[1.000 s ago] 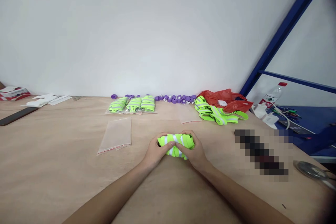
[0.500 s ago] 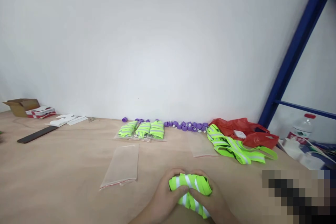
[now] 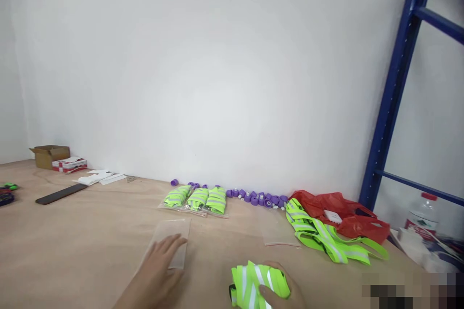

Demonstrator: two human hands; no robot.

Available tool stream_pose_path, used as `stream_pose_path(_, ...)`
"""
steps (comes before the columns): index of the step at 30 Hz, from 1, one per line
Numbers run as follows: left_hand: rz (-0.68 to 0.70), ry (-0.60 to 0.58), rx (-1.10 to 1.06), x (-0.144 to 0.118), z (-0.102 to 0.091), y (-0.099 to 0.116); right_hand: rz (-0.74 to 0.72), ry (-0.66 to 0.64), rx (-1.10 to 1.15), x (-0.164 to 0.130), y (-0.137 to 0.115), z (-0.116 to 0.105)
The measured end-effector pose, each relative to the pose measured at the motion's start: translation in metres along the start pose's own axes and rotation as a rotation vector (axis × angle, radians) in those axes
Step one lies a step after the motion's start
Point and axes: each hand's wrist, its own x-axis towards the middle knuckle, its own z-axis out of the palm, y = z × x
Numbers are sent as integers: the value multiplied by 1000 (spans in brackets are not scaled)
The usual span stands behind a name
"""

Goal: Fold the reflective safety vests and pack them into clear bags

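My right hand (image 3: 284,292) grips a folded bundle of neon-yellow reflective strap (image 3: 253,282) with silver stripes, thumb across its front. A dark buckle-like piece shows at the bundle's left edge. Off to the left, my left hand (image 3: 161,260) lies over a clear zip bag (image 3: 174,228), fingers stretched out and apart. Whether the fingers touch the bag or hover just above it I cannot tell. A second clear bag (image 3: 277,234) lies flat farther right, beside a loose heap of the same reflective strap (image 3: 322,236).
Bagged strap bundles (image 3: 197,200) and several purple caps (image 3: 253,198) line the wall. A red plastic bag (image 3: 337,207) lies behind the loose strap. At left are a black flat bar (image 3: 61,194), white papers (image 3: 96,177) and a cardboard box (image 3: 50,156). A blue metal frame (image 3: 389,106) stands right.
My left hand has let go of the strap bundle and moved left over the clear bag. The right hand keeps the bundle. The camera view has tilted up slightly.
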Motion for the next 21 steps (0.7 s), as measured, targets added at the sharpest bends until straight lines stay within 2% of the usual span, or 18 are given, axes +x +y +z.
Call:
stream_pose_path(3,-132,13,170,-16,-6,-37,-29,0,22,-3,-3,4)
stream_pose_path(4,-156,-12,184,-20,-7,-41,-45,-4,27,-3,-5,5)
stream_pose_path(6,-185,-67,200,-25,-11,-36,-71,-21,34,-4,-5,6)
stream_pose_path(8,-184,-94,223,-27,-15,-17,-82,-29,36,-4,-3,5)
stream_pose_path(12,-90,-90,161,-19,-14,38,-154,-53,-24,-10,-1,4)
stream_pose_path(17,91,-167,-37,11,13,96,-246,-164,-175,-23,-9,6)
stream_pose_path(21,202,-193,-152,30,38,122,-220,-235,-171,-23,-11,5)
